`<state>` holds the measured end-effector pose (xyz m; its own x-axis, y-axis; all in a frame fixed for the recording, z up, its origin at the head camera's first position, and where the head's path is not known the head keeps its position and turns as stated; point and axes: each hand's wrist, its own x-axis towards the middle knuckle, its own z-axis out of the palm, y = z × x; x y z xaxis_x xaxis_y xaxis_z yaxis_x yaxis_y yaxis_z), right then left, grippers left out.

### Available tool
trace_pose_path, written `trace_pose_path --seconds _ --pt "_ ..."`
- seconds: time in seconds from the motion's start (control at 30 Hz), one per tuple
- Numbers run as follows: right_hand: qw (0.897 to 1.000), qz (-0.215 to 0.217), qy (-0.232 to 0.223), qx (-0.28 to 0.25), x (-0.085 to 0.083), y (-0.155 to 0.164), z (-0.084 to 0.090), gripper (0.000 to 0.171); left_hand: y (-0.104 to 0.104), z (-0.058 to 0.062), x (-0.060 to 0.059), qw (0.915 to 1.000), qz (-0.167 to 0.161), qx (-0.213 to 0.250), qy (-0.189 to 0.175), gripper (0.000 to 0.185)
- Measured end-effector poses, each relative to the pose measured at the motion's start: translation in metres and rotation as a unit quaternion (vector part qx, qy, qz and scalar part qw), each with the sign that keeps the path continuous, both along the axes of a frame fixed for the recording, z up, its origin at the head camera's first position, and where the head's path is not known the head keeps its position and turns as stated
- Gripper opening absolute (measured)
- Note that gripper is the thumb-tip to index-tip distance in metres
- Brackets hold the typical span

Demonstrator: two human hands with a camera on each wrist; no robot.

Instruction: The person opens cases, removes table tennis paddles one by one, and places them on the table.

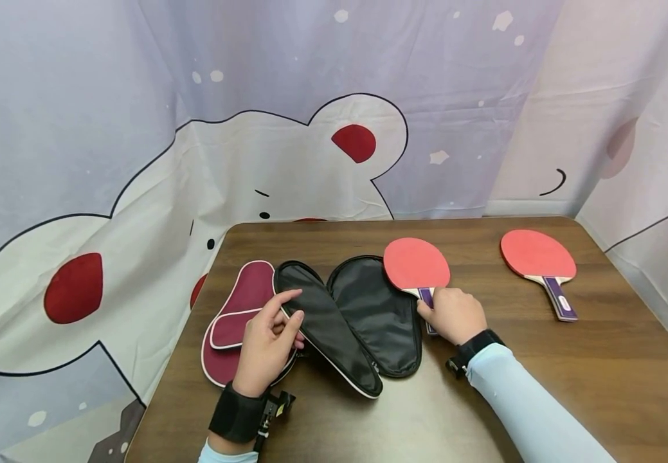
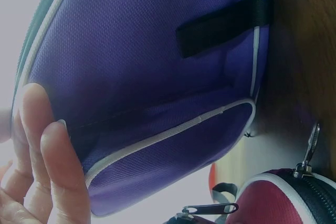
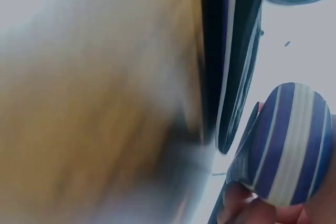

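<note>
A table tennis paddle (image 1: 416,263) with red rubber lies partly over the right half of an unzipped paddle case (image 1: 377,321). My right hand (image 1: 458,315) grips its handle; the striped handle end (image 3: 291,145) shows in the right wrist view. The case's black-lined flap (image 1: 328,331) stands tilted up at the left. My left hand (image 1: 270,341) holds the flap's left edge, thumb toward the lining. In the left wrist view its fingers (image 2: 65,166) lie against the flap's purple outside (image 2: 142,51).
A maroon paddle case (image 1: 235,328) lies at the left, partly under my left hand and the flap. Another red paddle (image 1: 538,253) lies at the table's back right, handle toward me. A patterned curtain (image 1: 287,167) hangs behind the wooden table (image 1: 588,379).
</note>
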<state>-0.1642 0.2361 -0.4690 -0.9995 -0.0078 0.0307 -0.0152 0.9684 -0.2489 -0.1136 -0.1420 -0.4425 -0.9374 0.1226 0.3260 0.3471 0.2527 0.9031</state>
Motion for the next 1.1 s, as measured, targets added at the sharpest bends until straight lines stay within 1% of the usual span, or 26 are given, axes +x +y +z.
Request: trace_pose_path --seconds 0.17,0.43,0.6,0.77,1.0,1.1 --pt "1.000 -0.017 -0.019 0.002 -0.010 0.013 0.005 0.044 -0.001 0.000 0.001 1.0000 0.002 -0.001 -0.003 0.037" --pt "0.999 -0.026 -0.018 0.012 -0.025 0.036 0.005 0.043 -0.002 0.000 0.002 1.0000 0.001 -0.003 -0.001 0.037" --pt "0.999 -0.035 -0.037 0.017 -0.030 0.052 0.006 0.044 -0.002 -0.001 0.002 1.0000 0.001 -0.007 -0.002 0.037" --pt "0.999 -0.032 -0.036 0.023 -0.034 0.065 0.002 0.044 -0.004 0.000 0.002 0.9999 0.003 -0.011 0.000 0.037" --pt "0.998 -0.026 -0.052 0.036 -0.040 0.073 0.001 0.045 -0.005 0.000 0.003 0.9999 0.003 -0.014 -0.005 0.038" --pt "0.997 -0.028 -0.061 0.032 -0.042 0.074 0.002 0.046 -0.006 -0.001 0.002 0.9998 0.004 -0.017 -0.006 0.038"
